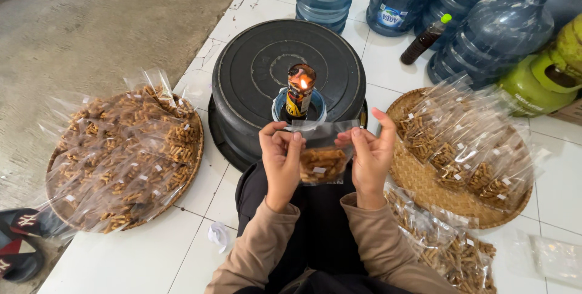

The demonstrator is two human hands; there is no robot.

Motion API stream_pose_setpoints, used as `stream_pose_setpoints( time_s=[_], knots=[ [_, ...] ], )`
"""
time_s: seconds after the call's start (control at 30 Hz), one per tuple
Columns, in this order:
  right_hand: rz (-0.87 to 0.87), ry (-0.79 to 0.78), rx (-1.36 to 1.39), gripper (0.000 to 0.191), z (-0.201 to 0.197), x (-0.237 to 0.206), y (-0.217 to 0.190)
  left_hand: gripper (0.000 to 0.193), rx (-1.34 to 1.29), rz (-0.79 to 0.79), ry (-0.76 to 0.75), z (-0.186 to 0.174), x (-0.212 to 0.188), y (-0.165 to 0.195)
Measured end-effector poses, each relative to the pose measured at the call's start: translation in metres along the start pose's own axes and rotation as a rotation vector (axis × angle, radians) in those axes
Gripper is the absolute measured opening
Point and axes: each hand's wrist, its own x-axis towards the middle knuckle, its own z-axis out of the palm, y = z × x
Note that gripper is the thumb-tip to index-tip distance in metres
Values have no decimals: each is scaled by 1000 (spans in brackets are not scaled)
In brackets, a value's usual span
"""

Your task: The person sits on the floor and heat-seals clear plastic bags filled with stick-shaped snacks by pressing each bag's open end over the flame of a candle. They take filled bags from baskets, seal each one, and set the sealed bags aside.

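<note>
Here the left hand (280, 162) and the right hand (371, 159) together hold one small clear plastic snack bag (322, 156), part-filled with brown stick-shaped snacks. The fingers of each hand are closed in a pinch on the bag's upper corners, left hand on the left corner, right hand on the right, stretching the open top edge flat.

Landmark: the lit candle-like burner (300, 91), a printed can with a small flame at its top, standing in a blue dish on an upturned black round tub (260, 70). The bag is held just in front of and slightly below the flame, its top edge near the can but apparently not touching it.

Step in hand, as judged: presenting the bag mouth to the flame for heat sealing. The next move would call for a steady, level pass of the edge at the flame, kept taut and brief, with fingertips clear of the heat.

Left of the burner lies a woven tray (124, 159) heaped with filled bags; right of it, a second woven tray (461, 154) with more bags. Behind the burner stand large blue water jugs (497, 33)
</note>
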Motion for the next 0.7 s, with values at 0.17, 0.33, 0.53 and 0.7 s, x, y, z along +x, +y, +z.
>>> stream_pose_setpoints(
  time_s=[0.17, 0.33, 0.53, 0.7],
  knots=[
    [-71, -157, -221, 20, -9, 2, -14, 20, 397, 155, -199, -9, -2, 27],
    [5, -241, -369, 35, -6, 3, -32, 40, 573, 192, -287, -10, 2, 50],
    [-126, -323, -703, 27, 9, 12, -60, 29, 849, 399, -292, -15, 10, 66],
    [-298, -418, -972, 10, 16, 22, -69, 12, 988, 505, -286, -22, 16, 76]
  ],
)
